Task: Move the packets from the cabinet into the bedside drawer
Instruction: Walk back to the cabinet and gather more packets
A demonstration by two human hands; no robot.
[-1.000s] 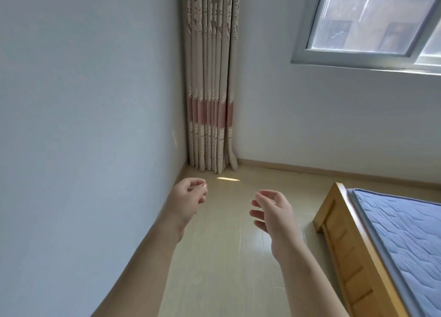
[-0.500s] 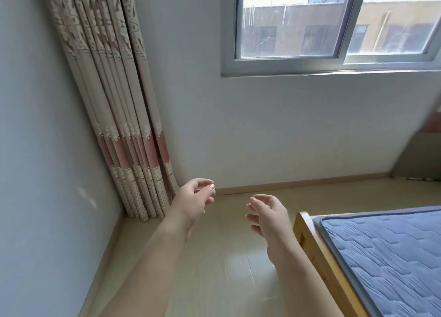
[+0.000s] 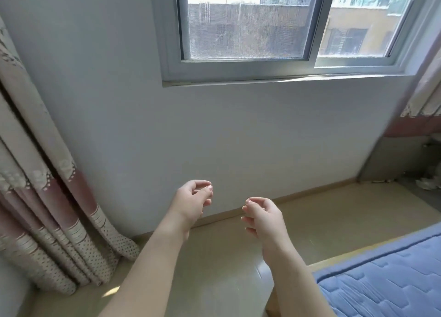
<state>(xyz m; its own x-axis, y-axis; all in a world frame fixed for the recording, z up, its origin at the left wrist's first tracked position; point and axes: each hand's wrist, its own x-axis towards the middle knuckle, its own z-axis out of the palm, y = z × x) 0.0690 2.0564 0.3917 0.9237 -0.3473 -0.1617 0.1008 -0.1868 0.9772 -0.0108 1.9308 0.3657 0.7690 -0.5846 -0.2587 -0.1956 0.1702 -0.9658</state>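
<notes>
We cannot tell where the packets are; they do not show in this view. Our left hand is raised in the air with its fingers loosely curled, thumb close to the fingertips, holding nothing. Our right hand, just beside it but apart, is likewise loosely curled and holds nothing. Both bare forearms reach out over a smooth, glossy beige floor. Ahead is a plain matte wall with a narrow wooden skirting along its foot and a grey-framed sliding window with a fine mesh screen. At the left a pleated curtain, cream with a pink band and dotted hem, reaches the floor. At the lower right lies a quilted blue mattress on a wooden bed frame.
</notes>
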